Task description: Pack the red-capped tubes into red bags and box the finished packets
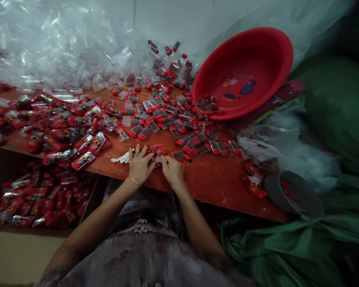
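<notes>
A small red printed plastic packet [157,150] lies at the table's front edge between my hands. My left hand [140,165], with a gold bangle at the wrist, rests beside it with fingers spread, the nearest ones touching the packet's left side. Thumb and fingers of my right hand [172,170] are closed on its lower right edge. What is inside the packet is partly covered by my fingers. Thin white strips [121,158] lie under and left of my left fingertips. Just beyond are many small clear tubes with red caps and dark contents [160,113].
Filled red packets [62,123] are heaped on the left, above a cardboard box [94,195] of more packets. Clear empty plastic cases [62,48] pile up behind. A tilted red basin [242,109], a grey bowl [272,191] and plastic bags [257,141] stand right.
</notes>
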`<state>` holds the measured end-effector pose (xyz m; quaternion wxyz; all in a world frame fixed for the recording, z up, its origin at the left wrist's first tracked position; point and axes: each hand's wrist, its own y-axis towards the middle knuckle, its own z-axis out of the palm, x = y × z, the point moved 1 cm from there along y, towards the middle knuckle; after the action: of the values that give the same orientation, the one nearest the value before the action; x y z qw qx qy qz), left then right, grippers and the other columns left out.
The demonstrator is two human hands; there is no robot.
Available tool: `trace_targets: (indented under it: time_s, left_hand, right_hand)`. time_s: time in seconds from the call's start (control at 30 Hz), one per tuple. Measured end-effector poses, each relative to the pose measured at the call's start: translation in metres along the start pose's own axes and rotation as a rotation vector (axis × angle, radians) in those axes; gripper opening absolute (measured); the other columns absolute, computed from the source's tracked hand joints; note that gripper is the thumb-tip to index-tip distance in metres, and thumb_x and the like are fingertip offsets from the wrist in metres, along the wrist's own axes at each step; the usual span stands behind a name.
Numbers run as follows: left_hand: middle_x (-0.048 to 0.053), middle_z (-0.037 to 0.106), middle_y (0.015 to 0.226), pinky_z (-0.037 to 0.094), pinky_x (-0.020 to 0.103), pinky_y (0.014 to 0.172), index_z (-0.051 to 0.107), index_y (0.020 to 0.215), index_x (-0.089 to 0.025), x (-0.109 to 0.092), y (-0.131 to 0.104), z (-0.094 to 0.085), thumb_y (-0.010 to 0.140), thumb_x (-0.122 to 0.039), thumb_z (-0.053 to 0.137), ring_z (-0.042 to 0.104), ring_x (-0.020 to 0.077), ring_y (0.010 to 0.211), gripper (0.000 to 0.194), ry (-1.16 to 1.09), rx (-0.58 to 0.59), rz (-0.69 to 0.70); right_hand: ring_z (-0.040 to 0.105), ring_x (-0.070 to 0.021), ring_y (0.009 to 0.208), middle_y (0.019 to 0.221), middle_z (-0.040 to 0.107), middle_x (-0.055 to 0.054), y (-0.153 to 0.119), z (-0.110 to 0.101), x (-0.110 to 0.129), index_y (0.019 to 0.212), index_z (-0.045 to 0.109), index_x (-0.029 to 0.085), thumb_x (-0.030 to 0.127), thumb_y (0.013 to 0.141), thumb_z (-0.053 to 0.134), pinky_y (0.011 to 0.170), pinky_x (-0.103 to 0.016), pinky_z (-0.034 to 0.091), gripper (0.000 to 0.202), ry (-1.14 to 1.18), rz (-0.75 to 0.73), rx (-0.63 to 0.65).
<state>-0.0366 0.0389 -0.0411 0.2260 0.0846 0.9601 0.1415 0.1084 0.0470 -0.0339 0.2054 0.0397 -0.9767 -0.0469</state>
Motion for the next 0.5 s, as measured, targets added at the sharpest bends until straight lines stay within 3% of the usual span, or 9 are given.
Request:
trace_targets:
  time_s: [0.2,0.37,0.43,0.5]
  left_hand:
    - [0.012,0.059,0.126,0.018,0.061,0.107,0.072,0.098,-0.025,-0.007,0.004,-0.006,0.08,-0.037,0.058,0.035,0.0376,0.131,0.026,0.054,0.036,0.027]
    - [0.012,0.058,0.129,0.017,0.057,0.108,0.069,0.103,-0.022,-0.017,0.005,-0.023,0.084,-0.037,0.053,0.039,0.0322,0.13,0.029,-0.12,-0.07,0.005]
    - [0.011,0.064,0.119,0.026,0.053,0.106,0.068,0.103,-0.021,-0.022,0.005,-0.03,0.083,-0.041,0.054,0.048,0.0296,0.122,0.031,-0.282,-0.076,-0.035]
    - [0.009,0.072,0.095,0.041,0.043,0.094,0.071,0.092,-0.018,-0.025,0.006,-0.033,0.081,-0.045,0.056,0.061,0.0265,0.101,0.033,-0.504,0.009,-0.133]
  right_hand:
    - [0.057,-0.0162,0.064,0.075,0.067,-0.007,0.0,0.001,-0.012,0.074,0.062,0.018,0.028,0.089,0.041,0.057,-0.025,0.034,0.028,0.154,-0.012,-0.172]
    - [0.049,-0.0124,0.053,0.057,0.056,0.0,-0.005,-0.005,-0.014,0.063,0.051,0.02,0.037,0.091,0.037,0.054,-0.023,0.036,0.035,0.454,0.01,-0.271]
    - [0.047,-0.0114,0.051,0.054,0.054,0.002,-0.009,-0.009,-0.01,0.063,0.048,0.02,0.038,0.091,0.037,0.053,-0.022,0.036,0.035,0.513,-0.001,-0.279]
    - [0.047,-0.0114,0.051,0.055,0.053,0.002,-0.014,-0.012,-0.004,0.063,0.048,0.021,0.037,0.091,0.037,0.053,-0.022,0.035,0.034,0.498,-0.04,-0.293]
